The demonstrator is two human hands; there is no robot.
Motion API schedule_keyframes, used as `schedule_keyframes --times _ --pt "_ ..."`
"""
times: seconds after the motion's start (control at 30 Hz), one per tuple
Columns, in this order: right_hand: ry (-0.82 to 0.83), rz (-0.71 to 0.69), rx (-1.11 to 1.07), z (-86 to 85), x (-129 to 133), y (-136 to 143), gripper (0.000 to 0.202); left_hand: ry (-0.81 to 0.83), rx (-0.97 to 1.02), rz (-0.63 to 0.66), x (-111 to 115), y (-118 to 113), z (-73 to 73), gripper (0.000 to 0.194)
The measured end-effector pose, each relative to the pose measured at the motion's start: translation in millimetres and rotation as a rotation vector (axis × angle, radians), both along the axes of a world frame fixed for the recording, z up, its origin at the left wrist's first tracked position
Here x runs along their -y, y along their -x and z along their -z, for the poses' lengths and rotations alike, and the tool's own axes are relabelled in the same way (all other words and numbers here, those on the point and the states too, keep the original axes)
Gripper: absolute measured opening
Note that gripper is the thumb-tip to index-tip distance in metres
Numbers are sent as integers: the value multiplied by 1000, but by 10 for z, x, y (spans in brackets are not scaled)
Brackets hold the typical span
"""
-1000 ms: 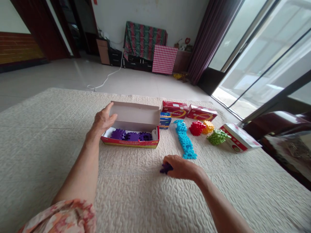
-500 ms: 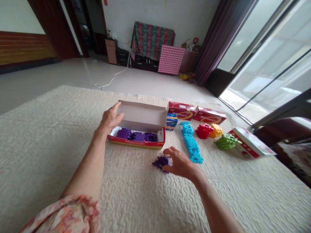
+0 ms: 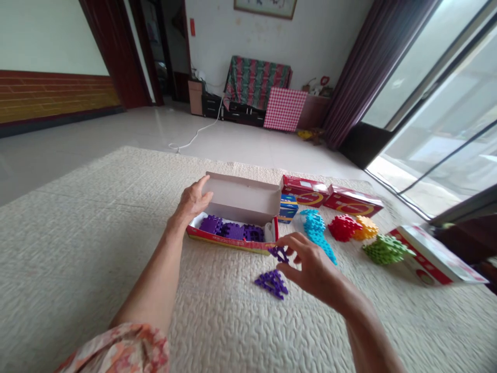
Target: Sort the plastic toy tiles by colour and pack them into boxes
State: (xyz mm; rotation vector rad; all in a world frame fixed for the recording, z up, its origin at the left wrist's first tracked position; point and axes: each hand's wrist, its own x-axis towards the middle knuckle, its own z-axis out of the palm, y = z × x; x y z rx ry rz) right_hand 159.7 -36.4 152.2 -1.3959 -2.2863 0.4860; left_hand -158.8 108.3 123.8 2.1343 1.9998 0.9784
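Note:
An open cardboard box [image 3: 229, 244] with a red and yellow side lies on the quilted cover, its grey-lined lid [image 3: 244, 196] raised. My left hand [image 3: 193, 202] grips the lid's left edge, thumb on the inside. Purple interlocking plastic pieces [image 3: 233, 231] lie in a row in the box on white lining. Pinched in my right hand [image 3: 303, 259] is a purple building piece [image 3: 278, 253] with an open middle, held up by the box's front right corner. Just below it, more purple pieces [image 3: 272, 284] rest on the cover.
Right of the box lie blue [image 3: 316, 230], red [image 3: 344, 228], yellow [image 3: 365, 228] and green pieces [image 3: 386, 249]. Behind them stand a blue box [image 3: 287, 209] and two red boxes [image 3: 305, 190]. A white and red box [image 3: 437, 256] lies far right.
My right hand has lifted a purple piece from the small pile toward the box. My left hand keeps its grip on the lid. The whole view has shifted slightly.

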Motion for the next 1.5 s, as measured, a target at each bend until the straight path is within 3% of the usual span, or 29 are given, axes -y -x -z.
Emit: schedule_keyframes --times 0.17,0.37,0.5,0.6,0.7,0.9,1.07,1.3,1.5 --pt "-131 -13 41 -219 -450 295 31 9 13 5 12 -5 -24 56" --pt "-8 -63 194 -104 -784 449 36 4 24 18 16 0 -28 54" --pt "-58 -11 152 -97 -656 380 38 4 25 22 20 3 -31 54" --pt "-105 1 89 -128 -442 261 21 2 20 23 20 3 -26 54" --pt "-25 3 79 -69 -220 120 10 0 17 28 19 3 -13 54" --pt "252 51 194 286 59 -1 39 2 -2 11 16 6 -7 54" --pt "285 71 261 428 169 91 47 3 -5 12 19 -3 -20 54" --pt "188 111 331 531 229 176 26 6 -11 11 18 -9 -20 54" --pt "229 76 237 484 187 176 16 -2 -10 16 5 1 0 53"
